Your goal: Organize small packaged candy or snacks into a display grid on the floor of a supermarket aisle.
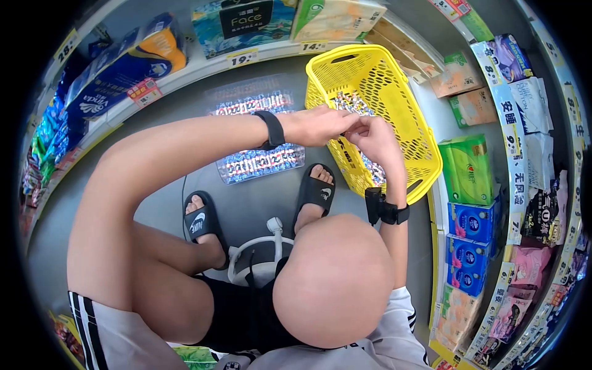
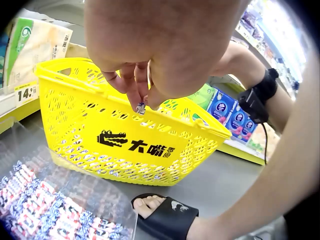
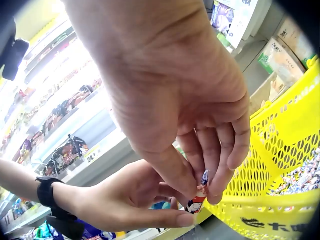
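Both hands meet over the near long side of a yellow shopping basket (image 1: 410, 145). Between them is one small wrapped candy (image 3: 196, 201), red, white and blue with a twisted end. My right hand (image 3: 185, 100) pinches its upper end between thumb and fingertips, and my left hand (image 3: 125, 200) pinches it lower down. In the left wrist view, the candy's wrapper (image 2: 141, 107) peeks from under the fingertips. Similar wrapped candies (image 3: 305, 175) lie in the bottom of the basket. A clear plastic bin (image 1: 262, 176) of such candies stands on the floor, partly behind the left forearm.
Shelves of tissue packs (image 1: 468, 169) curve along the right, with more paper packs (image 1: 243, 24) at the back and left. Sandaled feet (image 1: 317, 191) stand near the bin and basket. A raised knee (image 1: 333, 280) and white stool legs (image 1: 276, 237) occupy the front.
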